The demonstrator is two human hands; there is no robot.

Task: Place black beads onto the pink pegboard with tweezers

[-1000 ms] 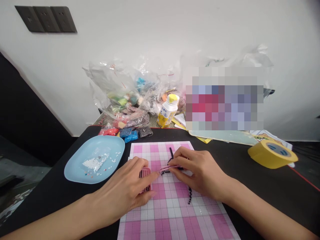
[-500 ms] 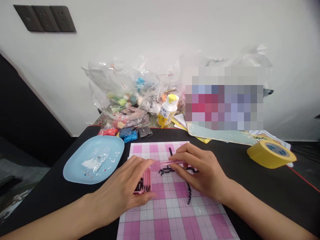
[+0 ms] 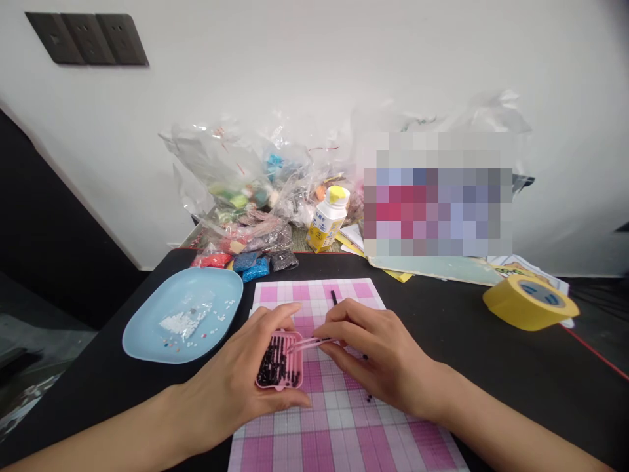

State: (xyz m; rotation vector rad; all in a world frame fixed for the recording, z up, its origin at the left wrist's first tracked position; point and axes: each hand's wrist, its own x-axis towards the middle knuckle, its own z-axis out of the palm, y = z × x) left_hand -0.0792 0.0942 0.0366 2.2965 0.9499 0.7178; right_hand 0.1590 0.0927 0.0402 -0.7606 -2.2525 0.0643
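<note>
My left hand (image 3: pixel 240 373) curls around a small pink ridged tray (image 3: pixel 298 360) that holds many black beads (image 3: pixel 270 367). Pinched in the fingers of my right hand (image 3: pixel 378 354) are pink tweezers (image 3: pixel 309 343), whose tips are over the right part of the tray. Both hands are above a pink-and-white checked pegboard (image 3: pixel 314 426). A short black bead line (image 3: pixel 334 297) shows beyond my right hand, and a few black beads show below it; the rest of the beads there are hidden by the hand.
At left lies a blue plate (image 3: pixel 142 321) with white beads and a small bag. Behind are bead packets (image 3: pixel 255 267), plastic bags (image 3: pixel 211 170) and a yellow-capped bottle (image 3: pixel 328 219). A yellow tape roll (image 3: pixel 515 308) sits at right, near a pixelated area.
My right hand has moved left and slightly down, bringing the tweezers from over the board to the tray. The tray is now tilted more into view in my left hand.
</note>
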